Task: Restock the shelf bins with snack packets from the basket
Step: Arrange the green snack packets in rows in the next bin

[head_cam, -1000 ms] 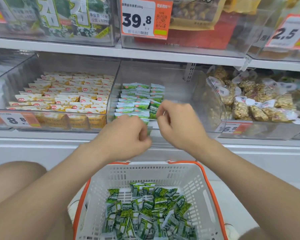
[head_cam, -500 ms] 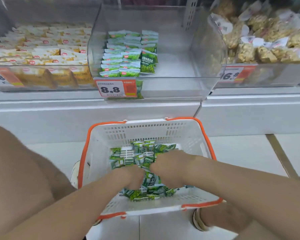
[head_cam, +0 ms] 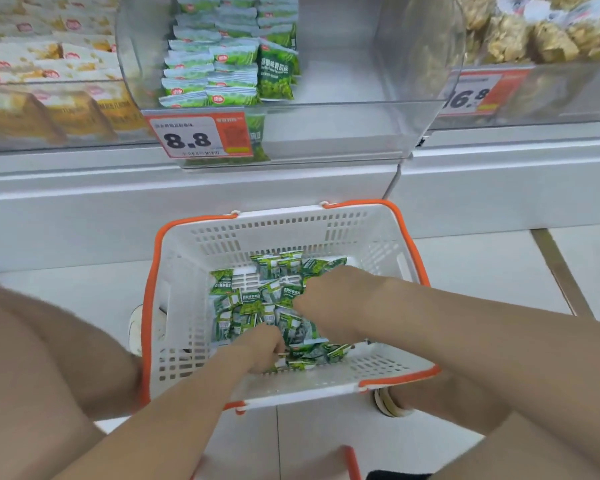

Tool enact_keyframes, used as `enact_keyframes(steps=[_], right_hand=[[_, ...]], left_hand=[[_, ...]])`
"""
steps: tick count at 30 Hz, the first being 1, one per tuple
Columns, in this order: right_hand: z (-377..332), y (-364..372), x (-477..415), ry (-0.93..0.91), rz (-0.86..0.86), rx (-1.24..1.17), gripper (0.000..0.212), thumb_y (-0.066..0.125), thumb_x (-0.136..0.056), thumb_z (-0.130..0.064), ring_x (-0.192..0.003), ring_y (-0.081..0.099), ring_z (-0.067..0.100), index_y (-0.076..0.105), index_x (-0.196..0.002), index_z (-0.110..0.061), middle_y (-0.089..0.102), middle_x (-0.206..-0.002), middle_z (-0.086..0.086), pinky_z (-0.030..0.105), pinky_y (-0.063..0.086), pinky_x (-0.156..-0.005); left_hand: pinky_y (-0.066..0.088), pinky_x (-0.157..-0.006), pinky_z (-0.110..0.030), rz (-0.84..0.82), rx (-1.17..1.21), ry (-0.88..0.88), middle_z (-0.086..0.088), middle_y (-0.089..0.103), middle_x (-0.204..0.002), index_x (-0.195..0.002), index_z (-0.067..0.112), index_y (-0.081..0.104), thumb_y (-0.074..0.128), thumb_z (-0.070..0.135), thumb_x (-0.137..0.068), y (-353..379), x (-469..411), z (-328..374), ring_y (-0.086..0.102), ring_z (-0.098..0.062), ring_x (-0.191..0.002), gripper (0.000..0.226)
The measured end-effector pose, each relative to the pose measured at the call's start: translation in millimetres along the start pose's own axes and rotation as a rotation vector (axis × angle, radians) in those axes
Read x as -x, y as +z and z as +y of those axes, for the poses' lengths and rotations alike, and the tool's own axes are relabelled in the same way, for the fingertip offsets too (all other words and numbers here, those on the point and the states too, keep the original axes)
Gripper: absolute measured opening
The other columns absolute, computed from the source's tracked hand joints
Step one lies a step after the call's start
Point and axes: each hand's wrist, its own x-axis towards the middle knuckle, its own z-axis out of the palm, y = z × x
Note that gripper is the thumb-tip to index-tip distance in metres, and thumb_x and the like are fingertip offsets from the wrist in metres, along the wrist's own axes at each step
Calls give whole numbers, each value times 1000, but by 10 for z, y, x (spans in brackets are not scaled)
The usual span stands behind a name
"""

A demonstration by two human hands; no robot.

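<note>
The white shelf (head_cam: 187,188) runs across the far side, above the pale tiled floor (head_cam: 482,271). Three clear bins sit on it side by side. The middle bin (head_cam: 343,133) is straight ahead of me. Its left half holds shelved packets (head_cam: 222,57) in neat overlapping rows, and its right half is bare plastic. The left bin (head_cam: 21,133) is packed with yellow packets (head_cam: 49,64). The right bin (head_cam: 551,91) holds bags of pale nut clusters (head_cam: 534,39).

On the floor just near the shelf stands the white basket (head_cam: 291,233) with its orange rim, between my knees. A loose heap of green packets (head_cam: 257,306) covers much of its bottom, thickest toward the near side.

Both my forearms reach down into the basket. My right hand (head_cam: 326,292) lies on top of the heap at its far right. The fingers are buried among the packets, so I cannot tell whether they grasp anything. My left hand (head_cam: 260,348) is at the near edge of the heap, fingers clenched down round some of the packets.

An orange price tag reading 8.8 (head_cam: 198,136) hangs on the middle bin's front at the left. Another, reading 16.8 (head_cam: 471,95), is on the right bin. One pale shoe (head_cam: 136,327) shows left of the basket and another (head_cam: 388,403) at its near right corner.
</note>
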Motion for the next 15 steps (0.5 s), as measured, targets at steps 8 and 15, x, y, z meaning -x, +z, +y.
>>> enact_keyframes(steps=[8, 15], right_hand=[[122, -241, 103, 34, 153, -30, 33, 55, -98, -4, -60, 45, 19, 46, -129, -14, 37, -78, 1, 34, 34, -48], [354, -470, 338, 44, 438, -183, 63, 77, -82, -9, -88, 60, 32, 39, -131, -20, 41, -116, 6, 49, 53, -72]], left_hand=[[57, -62, -30, 203, 793, -21, -6, 42, -73, -89, 7, 50, 50, 16, -107, -758, 392, 111, 56, -17, -58, 21], [58, -62, -33, 308, 1536, 313, -13, 67, -91, -112, 8, 70, 45, 7, -109, -1645, 1115, 504, 48, -23, -74, 25]])
